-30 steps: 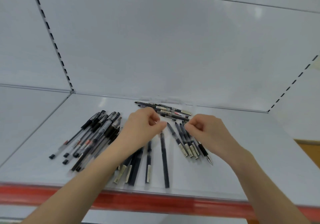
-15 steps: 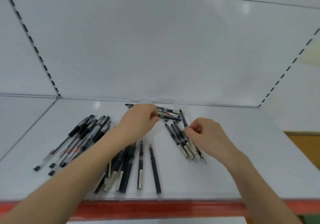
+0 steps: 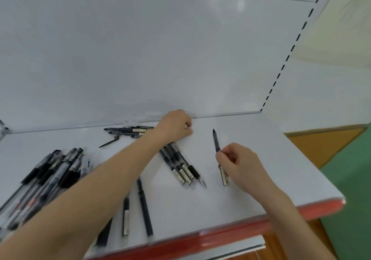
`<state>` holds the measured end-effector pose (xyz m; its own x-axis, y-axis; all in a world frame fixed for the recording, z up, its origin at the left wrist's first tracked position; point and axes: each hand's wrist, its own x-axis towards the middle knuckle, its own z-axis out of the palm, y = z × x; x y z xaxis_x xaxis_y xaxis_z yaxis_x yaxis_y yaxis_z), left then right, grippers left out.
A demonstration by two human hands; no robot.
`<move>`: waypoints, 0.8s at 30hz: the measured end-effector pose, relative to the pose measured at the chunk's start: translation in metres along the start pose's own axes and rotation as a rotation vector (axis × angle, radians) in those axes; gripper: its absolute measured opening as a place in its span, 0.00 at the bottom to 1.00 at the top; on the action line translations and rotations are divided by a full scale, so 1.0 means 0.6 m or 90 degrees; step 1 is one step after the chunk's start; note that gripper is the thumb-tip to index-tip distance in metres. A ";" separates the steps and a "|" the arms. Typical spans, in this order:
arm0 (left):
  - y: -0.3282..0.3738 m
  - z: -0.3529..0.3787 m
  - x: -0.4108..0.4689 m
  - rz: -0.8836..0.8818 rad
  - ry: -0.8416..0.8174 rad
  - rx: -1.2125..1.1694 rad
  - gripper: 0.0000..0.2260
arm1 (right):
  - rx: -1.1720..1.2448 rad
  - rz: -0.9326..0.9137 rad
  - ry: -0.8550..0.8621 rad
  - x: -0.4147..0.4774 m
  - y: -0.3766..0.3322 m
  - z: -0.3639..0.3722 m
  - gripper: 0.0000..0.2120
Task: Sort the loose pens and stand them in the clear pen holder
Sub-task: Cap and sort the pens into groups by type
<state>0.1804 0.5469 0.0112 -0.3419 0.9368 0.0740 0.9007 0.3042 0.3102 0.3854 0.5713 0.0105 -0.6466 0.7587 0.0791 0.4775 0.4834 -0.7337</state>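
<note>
Fingers (image 3: 221, 156) of the right hand (image 3: 242, 166) pinch one pen (image 3: 216, 142); left hand (image 3: 173, 126) curled, hold unclear; four pens (image 3: 180, 169) between, white shelf (image 3: 261, 159)

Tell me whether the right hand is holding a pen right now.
Yes, the right hand pinches a dark pen around its middle, with both ends of the pen showing.

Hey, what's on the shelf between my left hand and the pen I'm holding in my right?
Nothing: in the head view, only bare shelf separates the left hand from the pen.
</note>
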 end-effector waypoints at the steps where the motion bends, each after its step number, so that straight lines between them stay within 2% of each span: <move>1: 0.001 0.001 0.003 0.001 -0.001 0.007 0.12 | 0.000 0.001 0.001 -0.001 0.002 -0.001 0.09; 6: -0.006 0.002 0.012 -0.027 -0.023 0.048 0.07 | 0.004 0.000 -0.001 -0.001 0.000 0.001 0.09; 9: -0.007 0.003 0.007 -0.060 -0.017 0.058 0.13 | 0.019 0.000 -0.009 0.002 -0.008 0.006 0.08; 14: -0.017 0.001 -0.004 -0.075 0.020 0.013 0.08 | 0.028 -0.014 -0.019 0.003 -0.021 0.012 0.08; 20: -0.028 -0.040 -0.031 -0.101 0.188 -0.202 0.07 | 0.037 -0.019 -0.031 0.000 -0.031 0.015 0.08; 22: -0.028 -0.059 -0.049 -0.126 0.219 -0.328 0.05 | 0.062 -0.022 -0.030 -0.002 -0.038 0.013 0.08; 24: -0.025 -0.080 -0.075 -0.145 0.225 -0.519 0.04 | 0.092 -0.030 -0.031 -0.005 -0.048 0.010 0.07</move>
<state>0.1695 0.4918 0.0489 -0.6704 0.7214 0.1733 0.3798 0.1330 0.9155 0.3702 0.5526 0.0272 -0.6955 0.7135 0.0853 0.3584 0.4473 -0.8194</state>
